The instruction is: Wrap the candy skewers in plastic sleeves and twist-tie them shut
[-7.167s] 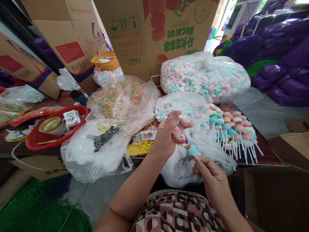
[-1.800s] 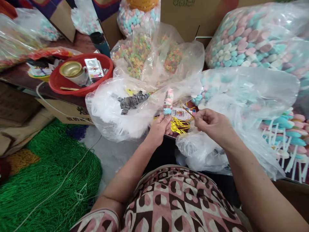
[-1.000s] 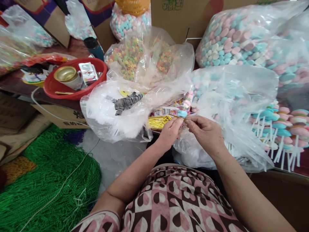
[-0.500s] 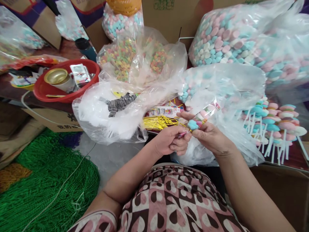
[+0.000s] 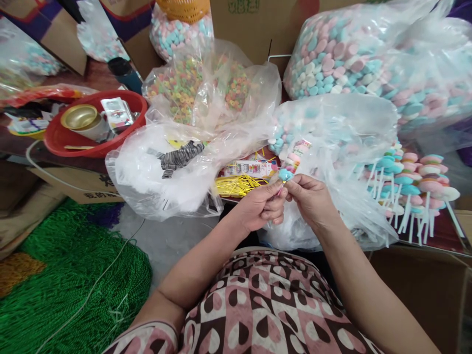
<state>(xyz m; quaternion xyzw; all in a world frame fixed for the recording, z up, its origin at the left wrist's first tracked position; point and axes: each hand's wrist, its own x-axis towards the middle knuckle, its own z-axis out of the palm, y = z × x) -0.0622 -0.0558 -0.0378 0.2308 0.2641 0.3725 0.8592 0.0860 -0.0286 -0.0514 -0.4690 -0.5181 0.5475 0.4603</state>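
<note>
Between my hands a marshmallow skewer [image 5: 291, 166] in a clear printed wrapper stands tilted, its top leaning away to the right. My left hand [image 5: 263, 205] is closed around the gathered wrapper and stick below the blue marshmallow. With thumb and finger my right hand [image 5: 308, 195] pinches at the same neck, where a bit of yellow shows; the tie itself is mostly hidden by the fingers. Just left of the hands lies a pile of yellow twist ties [image 5: 236, 186]. Behind them are flat printed wrappers [image 5: 250, 168].
Unwrapped marshmallow skewers [image 5: 413, 184] lie at the right. Bags of marshmallows [image 5: 332, 64] and of ring candies [image 5: 188, 86] stand behind. A red basin [image 5: 55, 142] is at the left, near a plastic bag with a striped dark bundle [image 5: 182, 158]. Green cord [image 5: 92, 275] fills the lower left.
The skewer has swung more upright. My right hand has moved from around the blue marshmallow down to the wrapper's neck, its fingers now pinched. My left hand keeps its hold.
</note>
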